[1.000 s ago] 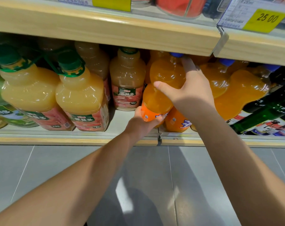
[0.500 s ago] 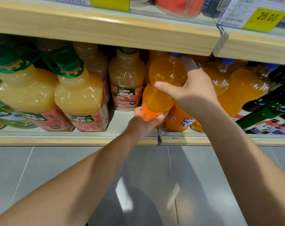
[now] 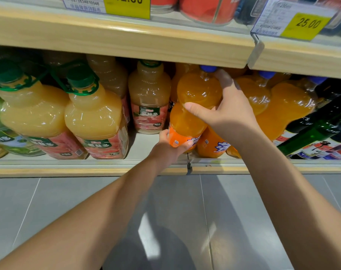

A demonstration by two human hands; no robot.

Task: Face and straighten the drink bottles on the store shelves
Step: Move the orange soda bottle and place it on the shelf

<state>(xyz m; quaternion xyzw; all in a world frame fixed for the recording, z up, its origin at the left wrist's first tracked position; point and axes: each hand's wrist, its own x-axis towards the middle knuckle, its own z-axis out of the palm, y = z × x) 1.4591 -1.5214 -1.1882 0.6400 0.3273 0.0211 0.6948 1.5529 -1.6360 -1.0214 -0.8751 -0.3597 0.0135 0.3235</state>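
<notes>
Orange bottle (image 3: pixel 199 90) base — out of sight behind left hand (image 3: pixel 166 151)

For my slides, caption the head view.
Left hand and right hand grip an orange soda bottle beside juice jugs.

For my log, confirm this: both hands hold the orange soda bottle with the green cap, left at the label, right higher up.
Wrong cap colour: the head view shows a blue cap. The left hand holds the orange soda bottle at the label, the right hand higher up.
</notes>
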